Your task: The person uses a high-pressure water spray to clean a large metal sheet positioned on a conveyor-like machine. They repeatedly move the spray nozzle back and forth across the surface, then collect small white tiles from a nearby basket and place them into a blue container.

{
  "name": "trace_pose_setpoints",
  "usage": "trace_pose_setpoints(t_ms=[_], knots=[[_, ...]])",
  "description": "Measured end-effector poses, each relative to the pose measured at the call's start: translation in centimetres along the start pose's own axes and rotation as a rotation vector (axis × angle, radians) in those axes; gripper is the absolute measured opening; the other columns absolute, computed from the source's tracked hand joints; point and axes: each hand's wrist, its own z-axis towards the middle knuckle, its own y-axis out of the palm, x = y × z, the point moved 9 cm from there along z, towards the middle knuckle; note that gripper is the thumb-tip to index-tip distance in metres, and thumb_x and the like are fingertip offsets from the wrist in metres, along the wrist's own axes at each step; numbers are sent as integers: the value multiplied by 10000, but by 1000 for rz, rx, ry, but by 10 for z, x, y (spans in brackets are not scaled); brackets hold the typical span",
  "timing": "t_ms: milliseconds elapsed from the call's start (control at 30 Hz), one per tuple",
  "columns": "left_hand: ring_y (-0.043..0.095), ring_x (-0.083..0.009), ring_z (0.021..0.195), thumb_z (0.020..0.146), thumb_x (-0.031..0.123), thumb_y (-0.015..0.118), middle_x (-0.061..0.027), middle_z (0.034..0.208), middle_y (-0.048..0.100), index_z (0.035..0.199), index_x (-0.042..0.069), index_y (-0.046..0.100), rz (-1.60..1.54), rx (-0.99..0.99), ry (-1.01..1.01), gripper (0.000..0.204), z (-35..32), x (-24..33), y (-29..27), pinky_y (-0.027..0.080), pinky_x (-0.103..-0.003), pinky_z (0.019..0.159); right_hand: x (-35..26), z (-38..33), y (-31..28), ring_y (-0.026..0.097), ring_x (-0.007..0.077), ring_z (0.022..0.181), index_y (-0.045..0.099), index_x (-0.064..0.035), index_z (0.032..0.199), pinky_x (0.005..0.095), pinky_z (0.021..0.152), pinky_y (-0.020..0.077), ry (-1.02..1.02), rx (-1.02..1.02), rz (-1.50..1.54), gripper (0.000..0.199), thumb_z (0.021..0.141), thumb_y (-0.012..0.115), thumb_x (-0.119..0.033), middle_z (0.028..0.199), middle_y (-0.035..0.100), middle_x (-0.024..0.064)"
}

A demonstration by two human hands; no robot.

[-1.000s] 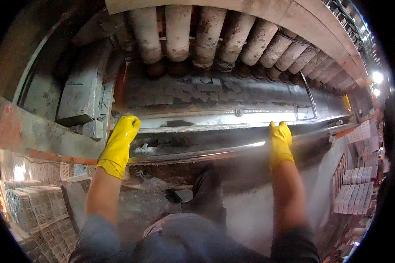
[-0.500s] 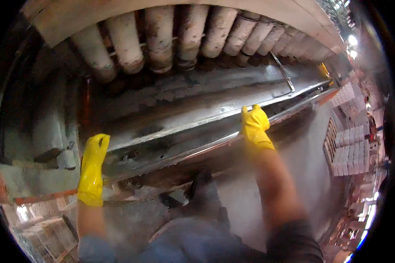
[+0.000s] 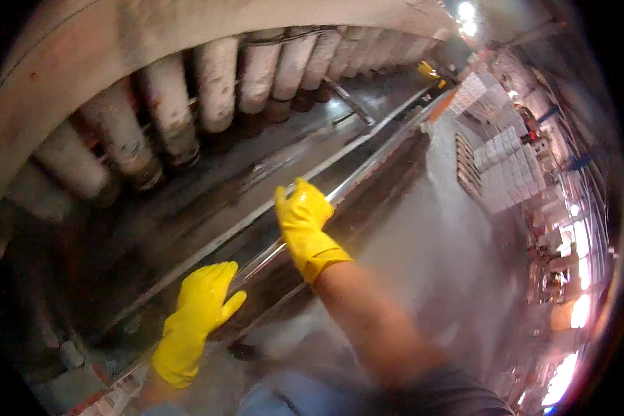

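Yellow-gloved left hand (image 3: 195,312) and right hand (image 3: 304,223) flat, fingers apart, on metal rail (image 3: 367,170) (far end blurred).

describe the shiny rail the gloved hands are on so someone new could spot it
Find the row of thick pale cylinders under the curved overhang. Below them a dark wet trough runs diagonally, and the metal rail edges its near side. It is the bright, thin strip, with the left hand and right hand resting on it.

Stacks of pale rectangular packages (image 3: 496,177) on the floor at right, beyond the machine's edge.
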Motion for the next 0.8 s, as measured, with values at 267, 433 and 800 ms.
trace_pose_setpoints(t_ms=[267,433,800], knots=[[715,-415,891,805,420,743,-185,996,751,1092,121,734,193,-80,-244,415,128,19,91,561,-524,756,-8,10,-18,679,384,1056,719,-99,1188,601,877,470,93,-206,62,484,886,658,-472,1114,740,148],[713,-398,909,825,438,719,-154,999,754,1071,137,748,222,-32,-404,389,142,61,66,564,-506,759,14,12,-33,619,351,1163,666,-123,1207,790,1000,308,27,-114,270,459,886,654,-450,1205,690,121],[667,-411,911,684,458,875,-184,963,712,1072,26,704,614,259,-157,606,114,66,81,531,-499,817,239,-97,0,429,381,1444,507,-147,1489,465,1179,369,-459,-990,419,562,948,619,-251,1566,439,203]])
